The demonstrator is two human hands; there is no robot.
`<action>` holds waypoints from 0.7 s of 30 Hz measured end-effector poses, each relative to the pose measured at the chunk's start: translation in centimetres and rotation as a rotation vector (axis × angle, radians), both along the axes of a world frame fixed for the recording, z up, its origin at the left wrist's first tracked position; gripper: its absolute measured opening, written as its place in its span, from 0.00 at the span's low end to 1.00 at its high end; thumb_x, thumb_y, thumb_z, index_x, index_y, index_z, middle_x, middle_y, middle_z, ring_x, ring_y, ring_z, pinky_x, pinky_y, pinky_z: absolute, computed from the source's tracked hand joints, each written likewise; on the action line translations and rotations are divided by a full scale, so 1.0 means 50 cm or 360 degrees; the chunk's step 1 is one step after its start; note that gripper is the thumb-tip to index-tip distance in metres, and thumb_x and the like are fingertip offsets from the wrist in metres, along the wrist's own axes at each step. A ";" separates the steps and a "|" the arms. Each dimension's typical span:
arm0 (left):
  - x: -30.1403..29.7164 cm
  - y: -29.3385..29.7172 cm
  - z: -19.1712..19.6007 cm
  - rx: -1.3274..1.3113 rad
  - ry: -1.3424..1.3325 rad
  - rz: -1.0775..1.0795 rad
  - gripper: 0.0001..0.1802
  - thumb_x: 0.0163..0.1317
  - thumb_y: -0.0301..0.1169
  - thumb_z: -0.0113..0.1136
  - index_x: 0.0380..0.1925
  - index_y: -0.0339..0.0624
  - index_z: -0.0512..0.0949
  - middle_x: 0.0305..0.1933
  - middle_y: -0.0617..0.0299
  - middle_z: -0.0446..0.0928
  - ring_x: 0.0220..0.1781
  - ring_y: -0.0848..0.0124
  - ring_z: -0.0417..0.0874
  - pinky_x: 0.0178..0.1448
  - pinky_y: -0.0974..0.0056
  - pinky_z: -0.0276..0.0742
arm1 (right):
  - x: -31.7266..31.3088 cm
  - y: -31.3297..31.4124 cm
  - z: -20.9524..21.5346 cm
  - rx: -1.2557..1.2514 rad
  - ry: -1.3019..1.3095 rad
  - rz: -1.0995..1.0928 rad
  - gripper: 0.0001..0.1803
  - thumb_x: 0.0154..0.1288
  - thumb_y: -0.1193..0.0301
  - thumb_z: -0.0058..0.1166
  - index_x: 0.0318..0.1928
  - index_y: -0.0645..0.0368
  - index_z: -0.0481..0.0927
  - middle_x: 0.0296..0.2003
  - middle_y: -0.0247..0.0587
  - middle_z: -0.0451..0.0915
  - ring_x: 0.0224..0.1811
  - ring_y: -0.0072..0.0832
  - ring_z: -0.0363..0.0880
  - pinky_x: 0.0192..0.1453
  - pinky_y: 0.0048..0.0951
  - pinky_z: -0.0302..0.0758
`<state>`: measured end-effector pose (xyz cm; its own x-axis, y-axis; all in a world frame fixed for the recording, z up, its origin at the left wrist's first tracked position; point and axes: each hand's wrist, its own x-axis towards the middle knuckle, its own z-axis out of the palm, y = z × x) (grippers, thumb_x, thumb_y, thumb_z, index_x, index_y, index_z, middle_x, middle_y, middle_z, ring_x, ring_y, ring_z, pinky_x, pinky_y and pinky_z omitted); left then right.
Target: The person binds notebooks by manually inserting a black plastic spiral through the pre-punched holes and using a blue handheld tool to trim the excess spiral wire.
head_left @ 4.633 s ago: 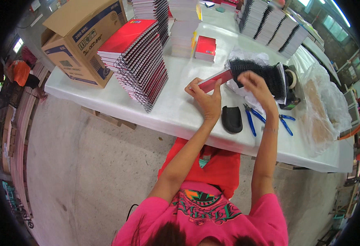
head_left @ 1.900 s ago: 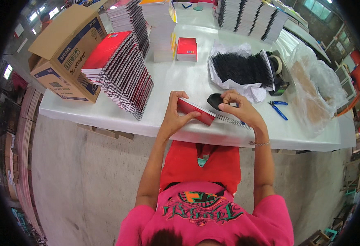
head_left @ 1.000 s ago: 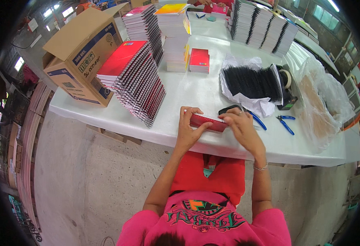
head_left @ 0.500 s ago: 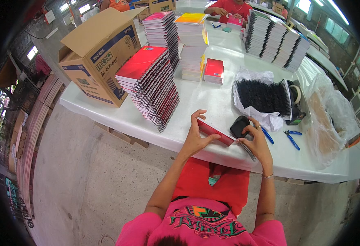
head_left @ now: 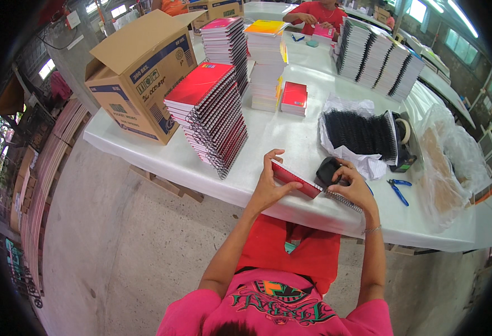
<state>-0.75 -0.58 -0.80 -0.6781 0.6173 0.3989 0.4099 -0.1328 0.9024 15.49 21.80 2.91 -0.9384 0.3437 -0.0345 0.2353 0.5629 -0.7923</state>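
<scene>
My left hand [head_left: 268, 190] grips a small red-covered notebook [head_left: 294, 182], tilted on edge near the table's front, thumb on its cover. At the notebook's right end, my right hand [head_left: 354, 189] pinches a dark wire spiral coil [head_left: 348, 203], whose free tail slants down to the right under the fingers. Exactly how far the coil sits in the notebook's holes is hidden. A black rounded object [head_left: 326, 170] stands just behind the notebook's end, close to my right fingertips; its kind is unclear. Blue-handled pliers [head_left: 398, 191] lie to the right.
Spiral-bound red notebooks [head_left: 207, 112] stand stacked at left, beside an open cardboard box [head_left: 139, 84]. Unbound pads [head_left: 265, 73] and a short red stack [head_left: 294, 99] sit mid-table. Black coils [head_left: 358, 131] rest on paper near a plastic bag [head_left: 453, 162]. A co-worker [head_left: 319, 17] sits opposite.
My right hand has shifted slightly right and turned, and the coil's tail has swung outward to the right. The left hand keeps its hold on the notebook.
</scene>
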 end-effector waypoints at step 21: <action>-0.018 -0.002 -0.010 0.0004 -0.0227 -0.0224 0.36 0.47 0.33 0.79 0.51 0.47 0.64 0.38 0.67 0.69 0.40 0.76 0.72 0.49 0.69 0.71 | 0.008 0.001 0.073 -0.1098 0.0178 0.0516 0.16 0.56 0.62 0.69 0.38 0.59 0.82 0.61 0.46 0.74 0.58 0.27 0.72 0.65 0.30 0.66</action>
<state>-1.66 -0.66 -1.31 -0.6352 0.7089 0.3067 0.2551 -0.1822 0.9496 15.87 21.84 6.53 -0.9991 -0.0139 -0.0404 0.0410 -0.0403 -0.9983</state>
